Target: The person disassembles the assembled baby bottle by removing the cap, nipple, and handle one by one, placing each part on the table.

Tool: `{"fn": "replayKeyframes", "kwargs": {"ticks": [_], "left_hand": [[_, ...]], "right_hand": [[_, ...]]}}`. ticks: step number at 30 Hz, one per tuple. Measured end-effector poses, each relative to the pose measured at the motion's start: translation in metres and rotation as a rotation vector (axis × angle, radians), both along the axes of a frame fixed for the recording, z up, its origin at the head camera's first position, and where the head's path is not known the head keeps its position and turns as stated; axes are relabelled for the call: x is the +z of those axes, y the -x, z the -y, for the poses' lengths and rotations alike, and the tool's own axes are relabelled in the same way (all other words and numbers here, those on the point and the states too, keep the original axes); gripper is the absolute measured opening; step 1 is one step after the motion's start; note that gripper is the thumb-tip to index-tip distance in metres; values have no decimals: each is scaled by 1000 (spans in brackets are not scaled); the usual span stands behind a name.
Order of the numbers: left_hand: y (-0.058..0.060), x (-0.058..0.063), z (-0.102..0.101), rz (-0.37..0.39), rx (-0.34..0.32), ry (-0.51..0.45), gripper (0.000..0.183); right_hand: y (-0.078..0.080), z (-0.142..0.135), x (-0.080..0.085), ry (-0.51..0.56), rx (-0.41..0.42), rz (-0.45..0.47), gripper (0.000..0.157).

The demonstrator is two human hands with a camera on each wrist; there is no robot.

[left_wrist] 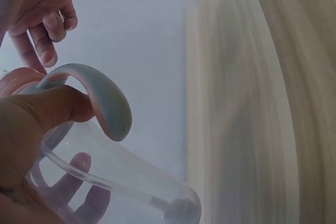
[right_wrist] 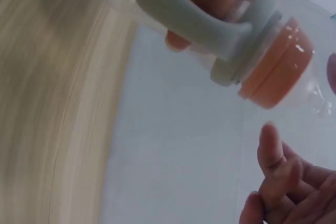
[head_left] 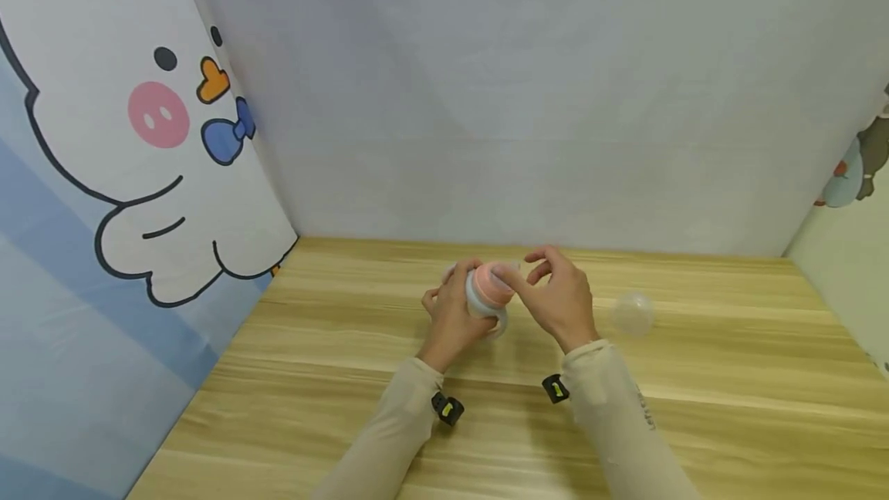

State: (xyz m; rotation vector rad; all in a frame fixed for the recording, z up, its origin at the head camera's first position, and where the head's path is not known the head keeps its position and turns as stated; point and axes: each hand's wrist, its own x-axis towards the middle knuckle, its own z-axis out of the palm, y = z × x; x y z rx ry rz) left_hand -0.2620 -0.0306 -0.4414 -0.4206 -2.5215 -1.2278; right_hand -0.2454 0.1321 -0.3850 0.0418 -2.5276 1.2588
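Observation:
My left hand (head_left: 454, 317) grips a clear baby bottle (left_wrist: 134, 179), its thumb hooked through a grey-blue side handle (left_wrist: 109, 103). The bottle is tilted, with its top toward my right hand (head_left: 561, 301). A pink screw collar (right_wrist: 278, 66) sits on the bottle's neck, and a clear teat (right_wrist: 319, 98) sticks out of it. Inside the bottle, near its base, a grey straw weight (left_wrist: 179, 211) shows. Beside the collar, my right hand has its fingers loosely bent and apart from the bottle; its thumb overlaps the collar in the head view.
To the right of my right hand, a clear domed cap (head_left: 633, 313) lies on the wood-grain table (head_left: 333, 376). A pale cloth wall (head_left: 528, 99) stands along the table's back edge, with a cartoon-printed cloth (head_left: 83, 137) on the left.

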Motion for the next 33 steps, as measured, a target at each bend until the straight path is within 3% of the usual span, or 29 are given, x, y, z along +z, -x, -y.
{"fn": "replayKeyframes", "kwargs": {"ticks": [8,15,20,23,28,31,33], "left_hand": [[-1,2,0,-8,-4,19,83],[-1,2,1,-26,-13,20,80],[-2,2,1,-19,-4,45,81],[-2,1,1,-20,0,51,82],[-1,2,-4,-23,-16,38,83],[-1,3,-7,-25,-23,31,83],[0,4,-8,-14,-23,33,83]], "right_hand": [[-1,10,-2,-124,-35,53,62],[-2,10,-1,-166,31,44,54],[-1,4,-1,-115,151,61,43],[1,-2,-2,-73,281,70,40],[3,-12,-2,77,474,147,50],[4,-15,-2,170,465,178,55],[4,-16,-1,187,385,171,60]]}}
